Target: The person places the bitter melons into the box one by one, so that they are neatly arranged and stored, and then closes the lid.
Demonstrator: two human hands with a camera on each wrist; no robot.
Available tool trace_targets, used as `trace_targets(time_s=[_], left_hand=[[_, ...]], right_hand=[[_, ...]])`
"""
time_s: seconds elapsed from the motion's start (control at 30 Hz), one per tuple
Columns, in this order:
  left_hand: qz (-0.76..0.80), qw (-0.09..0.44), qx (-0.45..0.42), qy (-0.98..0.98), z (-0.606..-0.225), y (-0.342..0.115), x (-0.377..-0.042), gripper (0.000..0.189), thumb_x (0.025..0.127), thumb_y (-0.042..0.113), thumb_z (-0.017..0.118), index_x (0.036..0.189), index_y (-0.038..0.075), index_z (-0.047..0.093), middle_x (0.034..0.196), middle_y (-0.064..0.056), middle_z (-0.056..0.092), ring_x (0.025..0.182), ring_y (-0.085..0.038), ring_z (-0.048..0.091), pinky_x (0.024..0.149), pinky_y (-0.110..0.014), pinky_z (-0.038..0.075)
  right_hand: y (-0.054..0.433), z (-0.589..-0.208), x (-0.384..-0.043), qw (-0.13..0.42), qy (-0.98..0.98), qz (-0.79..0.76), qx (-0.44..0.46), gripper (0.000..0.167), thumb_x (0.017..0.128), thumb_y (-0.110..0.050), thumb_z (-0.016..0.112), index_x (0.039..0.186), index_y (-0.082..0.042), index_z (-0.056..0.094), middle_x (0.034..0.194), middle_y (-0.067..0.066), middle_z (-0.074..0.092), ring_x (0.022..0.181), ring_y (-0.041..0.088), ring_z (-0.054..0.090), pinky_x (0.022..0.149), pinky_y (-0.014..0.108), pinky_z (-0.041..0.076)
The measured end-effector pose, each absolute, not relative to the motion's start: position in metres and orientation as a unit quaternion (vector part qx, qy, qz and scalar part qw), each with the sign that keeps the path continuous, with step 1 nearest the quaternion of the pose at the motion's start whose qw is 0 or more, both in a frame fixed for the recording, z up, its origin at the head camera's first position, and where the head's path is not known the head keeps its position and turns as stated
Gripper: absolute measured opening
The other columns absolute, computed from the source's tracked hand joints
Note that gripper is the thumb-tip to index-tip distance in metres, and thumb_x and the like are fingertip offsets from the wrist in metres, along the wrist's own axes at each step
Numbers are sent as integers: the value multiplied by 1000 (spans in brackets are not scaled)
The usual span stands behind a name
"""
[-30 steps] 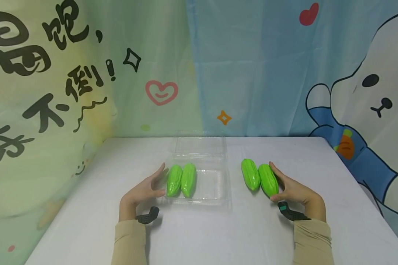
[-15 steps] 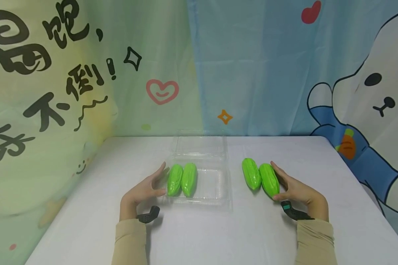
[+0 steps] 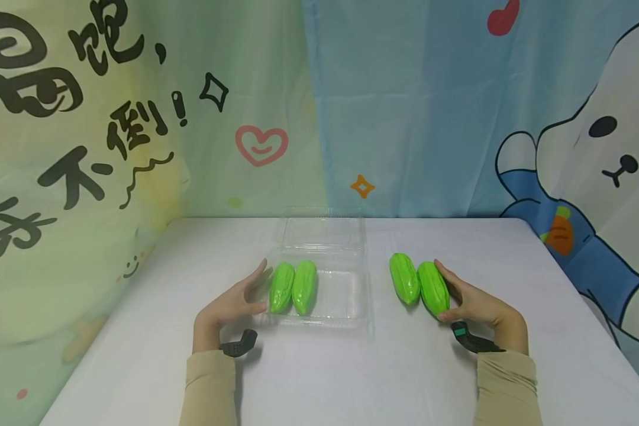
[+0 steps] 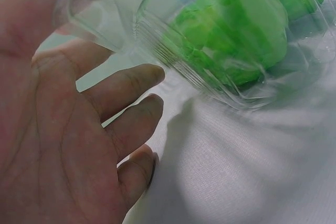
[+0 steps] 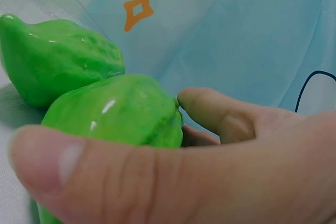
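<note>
My right hand (image 3: 474,300) holds a glossy, bright green bitter melon (image 3: 433,289), its thumb on the near end and fingers on the far end. Another bitter melon (image 3: 404,278) lies against its left side on the white tabletop. Two more, a left one (image 3: 281,288) and a right one (image 3: 304,287), lie side by side in the left half of a clear plastic clamshell box (image 3: 339,293). Along the box's left edge, my left hand (image 3: 233,303) rests with thumb and fingers spread. In the left wrist view its fingers (image 4: 131,85) are relaxed beside the box wall.
The box's lid (image 3: 322,232) is folded back towards the far table edge. A printed cloth backdrop (image 3: 404,118) hangs directly behind the white table (image 3: 351,378). Dark wrist devices are worn on both wrists.
The camera view has shifted very slightly. Both hands and all the bitter melons keep practically the same places.
</note>
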State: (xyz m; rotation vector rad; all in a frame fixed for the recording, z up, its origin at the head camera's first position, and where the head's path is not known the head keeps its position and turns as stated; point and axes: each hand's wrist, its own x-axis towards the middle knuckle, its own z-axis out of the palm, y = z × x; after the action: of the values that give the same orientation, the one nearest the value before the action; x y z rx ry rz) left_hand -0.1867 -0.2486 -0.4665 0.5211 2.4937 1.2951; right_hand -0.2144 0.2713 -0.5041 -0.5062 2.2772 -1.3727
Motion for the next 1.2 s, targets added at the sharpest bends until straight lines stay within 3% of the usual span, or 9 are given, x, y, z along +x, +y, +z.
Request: trace_targets(time_s=[0.2, 0.3, 0.37, 0.4, 0.6, 0.87, 0.9, 0.97, 1.2], left_hand=[[444, 145, 181, 865, -452, -243, -180, 99, 79, 21, 75, 151, 1, 9, 158, -21, 12, 146, -38, 9, 118, -55, 12], [445, 143, 176, 866, -460, -246, -184, 101, 78, 22, 76, 152, 2, 9, 158, -19, 12, 146, -38, 9, 118, -55, 11], [444, 139, 173, 868, -469, -249, -188, 103, 77, 23, 77, 152, 5, 9, 159, -16, 11, 146, -37, 8, 118, -56, 10], [444, 137, 172, 868, -474, -250, -190, 103, 77, 24, 77, 153, 6, 9, 159, -15, 11, 147, -37, 8, 118, -56, 10], [448, 129, 180, 866, -488, -256, -196, 104, 76, 31, 78, 154, 15, 10, 160, -10, 13, 147, -33, 9, 119, -54, 10], [447, 135, 170, 868, -471, -251, -187, 104, 77, 31, 77, 153, 12, 10, 160, -11, 12, 147, -34, 8, 118, -54, 11], [446, 137, 170, 868, -466, -249, -185, 103, 77, 29, 77, 153, 10, 10, 160, -12, 11, 147, -35, 8, 118, -54, 11], [444, 141, 168, 869, -456, -245, -181, 102, 78, 26, 76, 153, 7, 10, 159, -15, 11, 147, -36, 9, 118, -54, 11], [436, 137, 169, 873, -470, -249, -188, 102, 78, 24, 76, 152, 5, 10, 159, -15, 9, 147, -37, 8, 118, -55, 11]], right_hand=[[270, -504, -215, 216, 827, -488, -177, 124, 70, -17, 84, 153, -27, -8, 158, 20, -13, 143, 46, -8, 89, -8, 15], [270, -503, -215, 216, 829, -487, -171, 124, 69, -17, 84, 153, -27, -7, 159, 20, -12, 143, 46, -7, 115, 14, 13], [270, -503, -215, 217, 830, -486, -168, 124, 69, -17, 84, 153, -26, -7, 159, 20, -11, 143, 47, -6, 120, 39, 8], [270, -503, -215, 217, 830, -486, -166, 124, 69, -18, 84, 153, -27, -6, 159, 20, -10, 143, 47, -6, 120, 41, 8], [271, -504, -215, 213, 831, -485, -170, 122, 70, -17, 84, 154, -24, -5, 159, 21, -8, 143, 48, -3, 99, -2, 18], [270, -504, -217, 209, 838, -477, -164, 125, 68, -21, 85, 154, -24, -5, 159, 20, -7, 143, 48, 0, 113, 15, 20], [270, -503, -217, 207, 839, -476, -162, 124, 68, -21, 85, 154, -24, -4, 159, 19, -6, 143, 48, 1, 107, 6, 22], [271, -501, -216, 202, 843, -470, -165, 124, 68, -21, 85, 154, -23, -4, 159, 20, -5, 143, 49, 4, 112, 17, 24], [271, -494, -212, 188, 842, -476, -168, 123, 69, -20, 84, 154, -21, -5, 158, 22, -5, 142, 50, 7, 92, -3, 27]])
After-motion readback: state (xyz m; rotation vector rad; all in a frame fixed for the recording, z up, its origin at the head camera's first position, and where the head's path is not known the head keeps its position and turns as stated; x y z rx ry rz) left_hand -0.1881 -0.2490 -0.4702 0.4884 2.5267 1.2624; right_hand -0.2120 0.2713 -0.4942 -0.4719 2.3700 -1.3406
